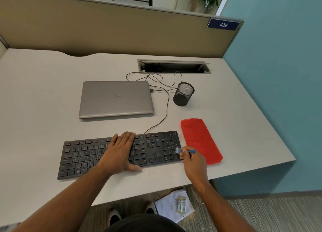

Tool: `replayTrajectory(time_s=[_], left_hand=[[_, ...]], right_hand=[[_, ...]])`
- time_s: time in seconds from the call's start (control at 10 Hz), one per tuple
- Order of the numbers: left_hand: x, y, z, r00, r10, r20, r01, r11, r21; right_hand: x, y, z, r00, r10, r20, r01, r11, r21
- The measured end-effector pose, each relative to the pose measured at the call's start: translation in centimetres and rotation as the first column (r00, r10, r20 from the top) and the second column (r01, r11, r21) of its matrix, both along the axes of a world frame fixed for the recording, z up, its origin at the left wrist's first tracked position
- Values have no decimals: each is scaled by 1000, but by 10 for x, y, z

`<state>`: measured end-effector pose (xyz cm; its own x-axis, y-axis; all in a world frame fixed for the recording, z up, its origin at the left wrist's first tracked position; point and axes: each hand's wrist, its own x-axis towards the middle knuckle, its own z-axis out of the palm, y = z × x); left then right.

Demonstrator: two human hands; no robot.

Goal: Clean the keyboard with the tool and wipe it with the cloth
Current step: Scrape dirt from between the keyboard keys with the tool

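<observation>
A black keyboard (81, 155) lies across the near part of the grey desk (43, 96). My left hand (120, 151) rests flat on its middle keys, fingers straight and thumb at the front edge. My right hand (191, 159) pinches a small blue brush (184, 151) with white bristles. The bristles touch the right end of the number pad. A folded red cloth (200, 139) lies on the desk just right of the keyboard, partly behind my right hand.
A shut silver laptop (115, 99) sits behind the keyboard, with thin cables (165, 109) running to a desk cable slot (174, 67). A black mesh pen cup (183, 94) stands right of the laptop. Papers (172, 205) lie on the floor under the desk edge.
</observation>
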<state>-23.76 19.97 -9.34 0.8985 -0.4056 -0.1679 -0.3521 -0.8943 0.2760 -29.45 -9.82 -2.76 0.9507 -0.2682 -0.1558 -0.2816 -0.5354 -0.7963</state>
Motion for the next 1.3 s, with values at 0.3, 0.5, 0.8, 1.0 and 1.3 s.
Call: replayTrajectory(time_s=[0.3, 0.5, 0.8, 1.0, 1.3], left_hand=[[0, -1, 1, 1000, 3, -15, -2, 1000, 12], [0, 0, -1, 1000, -4, -7, 4, 999, 34], [0, -1, 0, 1000, -2, -9, 3, 998, 62], [0, -1, 0, 1000, 0, -13, 1, 998, 64], [0, -1, 1, 1000, 1, -20, 0, 999, 42]], right_hand=[[26, -18, 3, 969, 183, -165, -210, 963, -169], [33, -16, 9, 928, 262, -266, -342, 884, -319], [42, -11, 21, 892, 307, -332, -417, 842, -343], [44, -4, 20, 862, 364, -353, -496, 749, -439], [55, 1, 24, 908, 320, -270, -386, 891, -241]])
